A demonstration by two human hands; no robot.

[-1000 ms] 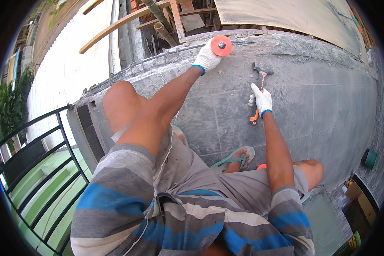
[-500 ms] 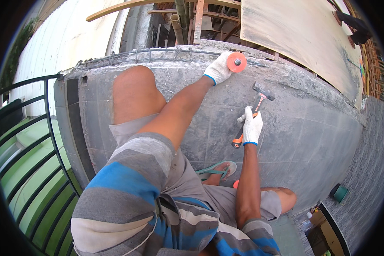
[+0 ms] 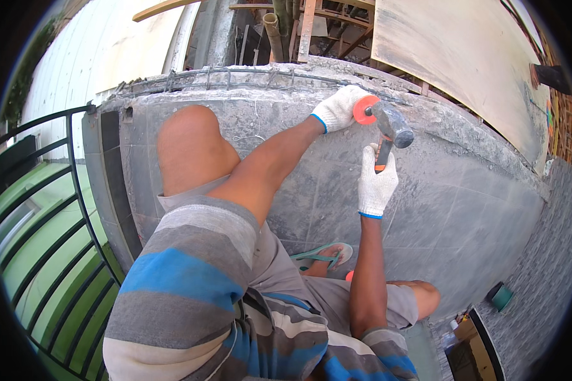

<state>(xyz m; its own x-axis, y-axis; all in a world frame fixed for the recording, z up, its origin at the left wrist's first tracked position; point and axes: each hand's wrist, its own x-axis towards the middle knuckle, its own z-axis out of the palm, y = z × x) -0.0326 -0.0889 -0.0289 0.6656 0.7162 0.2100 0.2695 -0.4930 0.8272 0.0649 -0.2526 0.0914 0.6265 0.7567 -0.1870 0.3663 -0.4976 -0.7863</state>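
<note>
My left hand (image 3: 337, 110), in a white knit glove with a blue cuff, is closed around a chisel (image 3: 363, 111) with a round orange hand guard. The chisel lies against the rough, broken edge of the concrete ledge (image 3: 299, 84); its tip is mostly hidden. Below and to the right, my gloved right hand (image 3: 376, 185) grips a hammer (image 3: 397, 129) by its black and orange handle. The hammer's steel head is raised and overlaps the guard's right side in the picture. Whether it touches the chisel's struck end I cannot tell.
Bare steel rods (image 3: 235, 79) run along the broken edge. Beyond stand bamboo poles (image 3: 274, 35) and a large pale board (image 3: 451, 57), with another person's hand (image 3: 534, 77) at its right. A black metal railing (image 3: 73, 171) is on the left. My sandalled foot (image 3: 337, 254) rests on the grey surface.
The hammer has swung up from lying low and tilted to beside the chisel's guard. My left hand and chisel shifted slightly right and down in the picture.
</note>
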